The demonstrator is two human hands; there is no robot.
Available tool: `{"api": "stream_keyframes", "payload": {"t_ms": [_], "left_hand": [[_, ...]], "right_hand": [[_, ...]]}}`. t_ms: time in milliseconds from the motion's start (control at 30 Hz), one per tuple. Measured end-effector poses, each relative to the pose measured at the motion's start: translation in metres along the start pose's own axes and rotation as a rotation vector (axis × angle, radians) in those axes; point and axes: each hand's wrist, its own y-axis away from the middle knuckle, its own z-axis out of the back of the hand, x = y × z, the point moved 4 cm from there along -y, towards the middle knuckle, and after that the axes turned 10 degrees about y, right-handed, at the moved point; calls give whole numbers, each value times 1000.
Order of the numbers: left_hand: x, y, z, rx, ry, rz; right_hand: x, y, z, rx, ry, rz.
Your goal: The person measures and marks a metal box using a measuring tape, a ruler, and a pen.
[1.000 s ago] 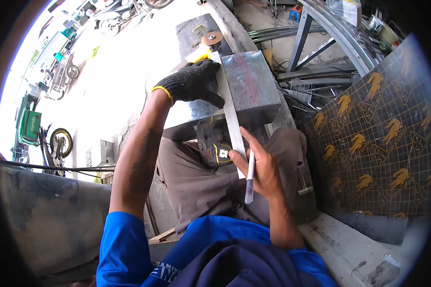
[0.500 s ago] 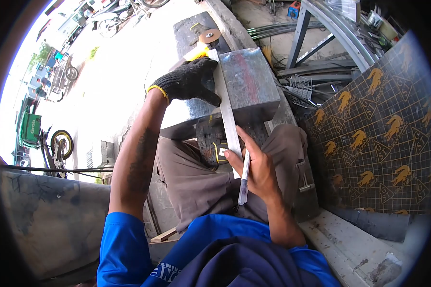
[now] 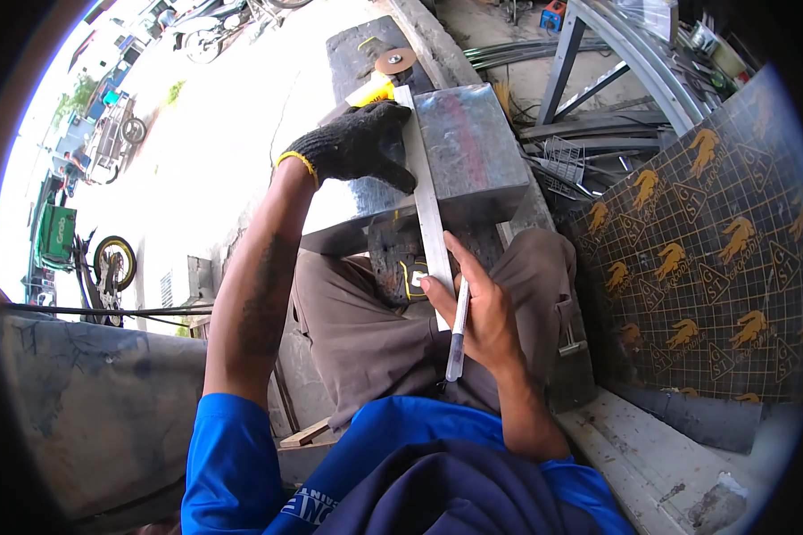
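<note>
A pale flat metal bar (image 3: 426, 192) lies across the top of a shiny sheet-metal box (image 3: 477, 147), its near end sticking out over my lap. My left hand (image 3: 352, 147), in a black knit glove with a yellow cuff, presses on the bar's left side, thumb and fingers along its edge. My bare right hand (image 3: 486, 312) is at the near end, with a clear-barrelled pen (image 3: 459, 334) held in the palm. Its thumb and index finger lie around the bar's edges. Beyond the left hand is a yellow angle grinder (image 3: 372, 91) with a brown disc (image 3: 395, 61).
A tape measure (image 3: 417, 278) lies between my knees under the bar. On the right leans a dark printed board (image 3: 705, 241). Metal frames (image 3: 638, 62) and scrap stand behind it. Motorbikes (image 3: 107, 272) are parked on the left, where a person (image 3: 71, 169) appears far off.
The view has shifted slightly. Both hands keep nearly the same places on the bar, and the pen stays in my right hand.
</note>
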Motion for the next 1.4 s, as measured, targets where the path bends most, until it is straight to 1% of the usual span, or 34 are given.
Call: {"api": "stream_keyframes", "payload": {"t_ms": [267,467,533,667,733,833,967,1033,1233,1400], "left_hand": [[-1,2,0,-30,-28,-13],[-4,1,1,4,1,-14],[-4,1,1,-3,-4,-20],[-10,1,2,8,-29,17],[-14,2,4,53,-59,47],[-9,3,4,20,-56,73],[1,1,-1,-8,-36,67],[1,1,0,-17,-38,37],[-2,2,0,-13,-42,50],[-2,2,0,-10,-51,34]], "right_hand": [[-3,0,-1,-8,-6,5],[-4,0,-2,-4,18,-1],[-8,-1,-5,-76,-35,57],[-7,-1,-4,-72,-41,55],[-7,0,-2,26,43,-51],[-10,0,-3,35,14,-69],[-9,0,-3,6,-16,-40],[-9,0,-3,12,-13,-55],[-8,-1,-3,-10,-6,-14],[-7,0,-2,6,23,-33]]}}
